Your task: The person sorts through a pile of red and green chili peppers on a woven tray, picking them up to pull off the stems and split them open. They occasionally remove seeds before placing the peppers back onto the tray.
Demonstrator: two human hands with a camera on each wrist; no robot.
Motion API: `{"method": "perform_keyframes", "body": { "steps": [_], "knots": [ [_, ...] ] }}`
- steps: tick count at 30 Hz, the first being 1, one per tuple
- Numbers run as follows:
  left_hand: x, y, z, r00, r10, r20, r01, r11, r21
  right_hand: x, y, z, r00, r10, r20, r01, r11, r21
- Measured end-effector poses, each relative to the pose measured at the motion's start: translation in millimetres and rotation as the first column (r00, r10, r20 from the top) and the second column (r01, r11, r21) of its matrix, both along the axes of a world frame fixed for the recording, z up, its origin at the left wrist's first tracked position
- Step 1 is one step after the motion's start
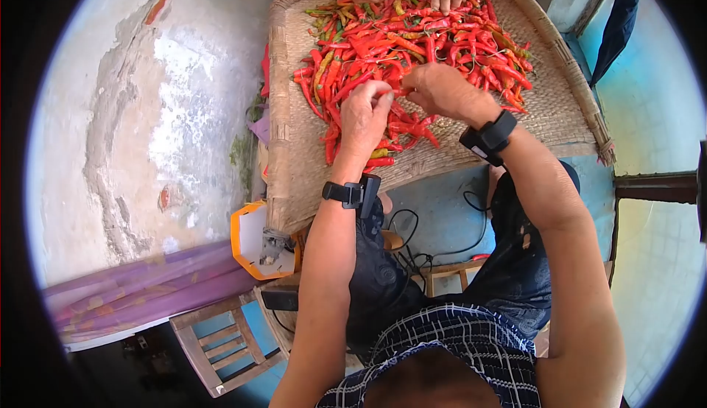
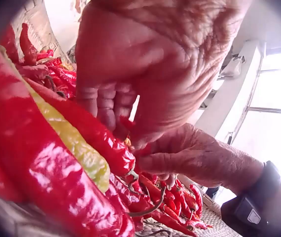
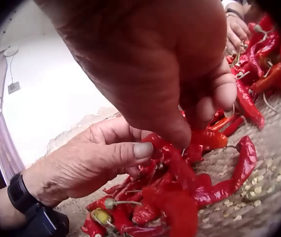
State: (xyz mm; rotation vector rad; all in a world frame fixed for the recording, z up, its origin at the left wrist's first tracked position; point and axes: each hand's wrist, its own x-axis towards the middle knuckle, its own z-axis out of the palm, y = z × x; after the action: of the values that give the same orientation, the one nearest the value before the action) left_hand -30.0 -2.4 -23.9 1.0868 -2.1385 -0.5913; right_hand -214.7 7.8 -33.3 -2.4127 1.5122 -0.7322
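Glossy peppers (image 2: pixel 56 163) heaped nearest; left hand (image 1: pixel 362 122) pinches red pepper (image 3: pixel 157 142), seemingly to steady it; right hand (image 1: pixel 446 93) alongside, cannot tell its grip

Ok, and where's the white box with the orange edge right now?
In the head view, the orange-edged box sits on the person's left, by the near left corner of the woven tray, just beyond the wooden chair.
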Motion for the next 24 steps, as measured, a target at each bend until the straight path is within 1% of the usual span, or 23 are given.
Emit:
{"method": "perform_keyframes", "body": {
  "steps": [1, 2, 3, 4, 5, 6, 7, 8, 9, 10, 11, 13, 14, 15, 16, 17, 18, 19, 20, 21, 22, 24],
  "knots": [
    [-2, 1, 4, 0.984, 0.097, -0.151, -0.071, 0.983, 0.17, -6, 1, 10, 1.0, 0.003, -0.001, -0.003, 1.0, 0.001],
    [-4, 3, 7, 0.965, 0.128, -0.229, -0.096, 0.984, 0.148, -12, 2, 21, 0.992, -0.003, 0.126, -0.008, 0.996, 0.087],
    [-4, 2, 6, 0.965, 0.128, -0.229, -0.095, 0.984, 0.151, -18, 2, 25, 0.968, -0.022, 0.25, -0.023, 0.985, 0.173],
    [-3, 1, 4, 0.962, 0.152, -0.226, -0.123, 0.983, 0.135, -27, -5, 23, 0.953, -0.079, 0.292, 0.009, 0.972, 0.235],
    [-3, -2, 2, 0.959, 0.175, -0.224, -0.152, 0.981, 0.119, -37, -9, 19, 0.935, -0.049, 0.352, 0.007, 0.993, 0.12],
    [0, -4, 0, 0.985, 0.123, -0.121, -0.104, 0.982, 0.157, -44, -11, 25, 0.9, -0.141, 0.412, 0.056, 0.975, 0.213],
    [0, -4, -2, 0.986, 0.118, -0.121, -0.098, 0.983, 0.158, -51, -12, 32, 0.855, -0.237, 0.461, 0.097, 0.947, 0.306],
    [1, -3, -5, 0.995, 0.048, 0.088, -0.044, 0.998, -0.05, -53, -14, 33, 0.854, -0.242, 0.461, 0.102, 0.946, 0.308],
    [1, -1, -6, 0.953, 0.02, 0.302, 0.055, 0.969, -0.24, -53, -16, 33, 0.607, -0.284, 0.743, 0.125, 0.957, 0.263],
    [1, 0, -9, 0.914, 0.051, 0.404, 0.018, 0.986, -0.165, -53, -17, 33, 0.276, -0.266, 0.924, 0.163, 0.96, 0.227],
    [3, 0, -9, 0.913, 0.047, 0.406, 0.022, 0.986, -0.162, -52, -16, 32, 0.273, -0.269, 0.924, 0.166, 0.959, 0.23],
    [6, 0, -7, 0.857, 0.133, 0.497, -0.025, 0.976, -0.217, -47, -15, 34, 0.474, -0.394, 0.788, 0.225, 0.919, 0.324],
    [7, 0, -5, 0.856, 0.132, 0.5, -0.022, 0.975, -0.219, -46, -12, 34, 0.605, -0.394, 0.692, 0.152, 0.91, 0.386],
    [7, -1, -3, 0.855, 0.127, 0.502, -0.017, 0.976, -0.218, -42, -13, 30, 0.602, -0.398, 0.693, 0.155, 0.909, 0.387],
    [7, -1, -1, 0.814, 0.124, 0.568, -0.029, 0.984, -0.175, -36, -15, 20, 0.794, -0.227, 0.564, 0.076, 0.957, 0.279],
    [8, -1, 0, 0.767, 0.119, 0.63, -0.045, 0.99, -0.132, -30, -17, 10, 0.922, -0.043, 0.385, -0.034, 0.981, 0.19],
    [10, 0, -2, 0.783, 0.124, 0.609, -0.023, 0.985, -0.172, -23, -15, 2, 0.922, -0.044, 0.386, -0.033, 0.981, 0.19],
    [11, 2, -2, 0.782, 0.124, 0.61, -0.023, 0.985, -0.172, -15, -10, -3, 0.949, 0.014, 0.315, -0.078, 0.978, 0.192],
    [11, 3, -2, 0.826, 0.124, 0.55, -0.034, 0.985, -0.171, -8, -6, -8, 0.967, 0.074, 0.242, -0.123, 0.973, 0.195],
    [10, 5, 1, 0.865, 0.124, 0.487, -0.045, 0.984, -0.17, -2, -2, -9, 0.967, 0.075, 0.242, -0.124, 0.973, 0.192],
    [9, 8, 4, 0.865, 0.125, 0.487, -0.045, 0.984, -0.173, 2, 2, -10, 0.974, 0.073, 0.216, -0.115, 0.976, 0.186],
    [6, 14, 9, 0.968, 0.057, 0.244, -0.006, 0.978, -0.206, 6, 8, -3, 0.983, 0.087, 0.16, -0.119, 0.972, 0.204]
  ]
}}
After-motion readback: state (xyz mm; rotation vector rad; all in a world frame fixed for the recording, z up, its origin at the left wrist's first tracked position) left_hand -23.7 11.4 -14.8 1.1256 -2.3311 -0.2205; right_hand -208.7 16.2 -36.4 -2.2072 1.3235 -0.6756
